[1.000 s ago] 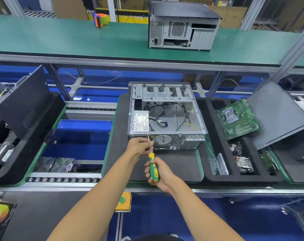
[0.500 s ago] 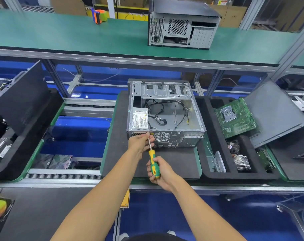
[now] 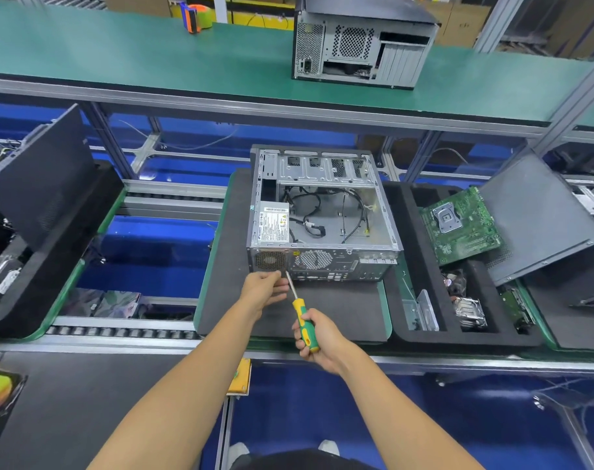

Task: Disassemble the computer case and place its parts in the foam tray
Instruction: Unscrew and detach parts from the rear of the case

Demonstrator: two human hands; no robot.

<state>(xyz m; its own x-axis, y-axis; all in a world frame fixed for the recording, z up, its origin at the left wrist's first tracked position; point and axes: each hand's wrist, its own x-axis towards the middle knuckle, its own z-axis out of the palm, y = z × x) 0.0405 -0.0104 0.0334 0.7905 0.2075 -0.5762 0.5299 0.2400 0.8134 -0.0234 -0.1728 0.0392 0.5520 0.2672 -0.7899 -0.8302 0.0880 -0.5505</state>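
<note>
My right hand (image 3: pixel 319 337) grips the green-and-yellow-handled screwdriver (image 3: pixel 304 323), its tip at the rear panel of the open grey metal computer case (image 3: pixel 322 212) on the dark mat, while my left hand's (image 3: pixel 263 288) curled fingers pinch beside the shaft.

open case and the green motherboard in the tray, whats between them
In the head view, only the foam tray's black left wall lies between the open case and the motherboard.

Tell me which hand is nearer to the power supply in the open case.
Left. The left hand is just below the power supply, at the case's rear panel; the right hand grips the screwdriver farther back.
</note>
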